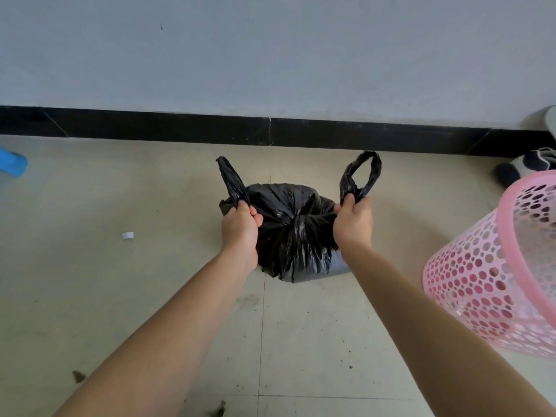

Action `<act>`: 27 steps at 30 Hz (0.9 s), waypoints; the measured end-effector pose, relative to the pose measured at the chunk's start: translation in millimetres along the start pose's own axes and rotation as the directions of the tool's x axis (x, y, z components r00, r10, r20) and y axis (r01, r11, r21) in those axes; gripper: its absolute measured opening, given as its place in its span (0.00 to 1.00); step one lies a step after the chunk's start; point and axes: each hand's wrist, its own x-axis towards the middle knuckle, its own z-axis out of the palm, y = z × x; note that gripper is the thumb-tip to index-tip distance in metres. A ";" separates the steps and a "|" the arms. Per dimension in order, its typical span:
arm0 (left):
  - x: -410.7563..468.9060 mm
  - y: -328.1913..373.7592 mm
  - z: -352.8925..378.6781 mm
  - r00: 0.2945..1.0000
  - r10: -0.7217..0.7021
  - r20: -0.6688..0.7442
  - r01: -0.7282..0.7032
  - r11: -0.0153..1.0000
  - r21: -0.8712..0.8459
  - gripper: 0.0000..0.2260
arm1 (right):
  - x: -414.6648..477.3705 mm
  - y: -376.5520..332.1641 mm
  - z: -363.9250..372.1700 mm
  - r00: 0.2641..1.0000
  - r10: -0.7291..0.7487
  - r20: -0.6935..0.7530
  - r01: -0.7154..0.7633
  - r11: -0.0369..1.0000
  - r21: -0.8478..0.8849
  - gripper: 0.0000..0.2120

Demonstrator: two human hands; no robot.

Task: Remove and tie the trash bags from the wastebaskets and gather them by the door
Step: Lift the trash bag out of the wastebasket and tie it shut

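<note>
A full black trash bag [296,236] sits on the tiled floor near the wall, its top gathered into a twist at the middle. My left hand [240,225] grips the bag's left handle loop, which sticks up above the fist. My right hand [353,219] grips the right handle loop, which also stands up above the fingers. The two hands are pulled apart on either side of the bag. A pink perforated wastebasket [493,266] stands tilted at the right with no bag visible in it.
A black baseboard [270,130] runs along the grey wall behind the bag. A blue object [12,164] lies at the far left edge, dark-and-white footwear [523,167] at the far right. A white scrap [128,235] and dirt specks lie on the floor.
</note>
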 end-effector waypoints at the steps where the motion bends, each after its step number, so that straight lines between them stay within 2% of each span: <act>1: 0.6 -0.7 -1.4 0.999 0.038 -0.015 -0.037 0.999 0.026 0.16 | -1.5 0.2 -0.2 0.999 -0.049 0.018 0.050 0.997 -0.059 0.13; 3: 1.5 -1.9 -4.9 0.987 0.163 0.004 -0.162 0.982 0.094 0.16 | -1.3 -3.5 -2.0 0.993 -0.099 0.069 0.104 0.992 -0.075 0.15; 7: 1.2 5.5 -7.6 0.925 0.359 0.127 -0.379 0.897 0.229 0.12 | 0.4 -10.1 -3.0 0.960 -0.116 0.254 0.130 0.991 -0.036 0.20; 10: 0.6 14.8 -5.7 0.809 0.564 0.165 -0.582 0.731 0.355 0.11 | 0.7 -7.9 4.1 0.954 -0.185 0.235 0.248 0.929 -0.276 0.19; 12: -4.1 22.0 -4.1 0.726 0.665 0.177 -0.682 0.662 0.311 0.15 | -2.3 -5.4 5.5 0.941 -0.268 0.209 0.330 0.866 -0.377 0.17; 13: -6.3 25.8 -2.0 0.719 0.672 0.181 -0.695 0.681 0.230 0.17 | -3.9 -4.7 5.5 0.927 -0.307 0.216 0.370 0.848 -0.380 0.15; 14: -9.1 30.0 0.9 0.746 0.639 0.185 -0.663 0.740 0.115 0.17 | -6.6 -5.5 4.8 0.910 -0.345 0.231 0.410 0.834 -0.370 0.13; 16: -11.5 37.9 5.8 0.850 0.488 0.199 -0.481 0.872 -0.087 0.15 | -11.8 -11.2 3.8 0.868 -0.425 0.258 0.495 0.781 -0.380 0.13; 18: -11.0 45.2 4.4 0.916 0.302 0.264 -0.267 0.950 -0.159 0.10 | -12.4 -17.3 1.9 0.806 -0.524 0.277 0.592 0.695 -0.408 0.11; 20: -8.3 51.3 -2.9 0.901 0.184 0.393 -0.126 0.978 -0.168 0.07 | -10.3 -22.0 -1.9 0.737 -0.597 0.317 0.671 0.594 -0.444 0.10; 23: -4.4 51.7 -14.9 0.819 0.094 0.565 -0.035 0.993 -0.114 0.07 | -8.8 -23.5 -6.6 0.623 -0.635 0.456 0.775 0.421 -0.472 0.08; 25: -6.0 48.5 -18.7 0.807 0.084 0.585 -0.052 0.996 -0.071 0.06 | -11.0 -24.1 -6.1 0.557 -0.615 0.559 0.825 0.332 -0.457 0.08; 27: -9.1 45.0 -18.8 0.852 0.094 0.516 -0.063 0.995 -0.077 0.06 | -12.9 -24.6 -4.3 0.513 -0.580 0.632 0.855 0.278 -0.438 0.10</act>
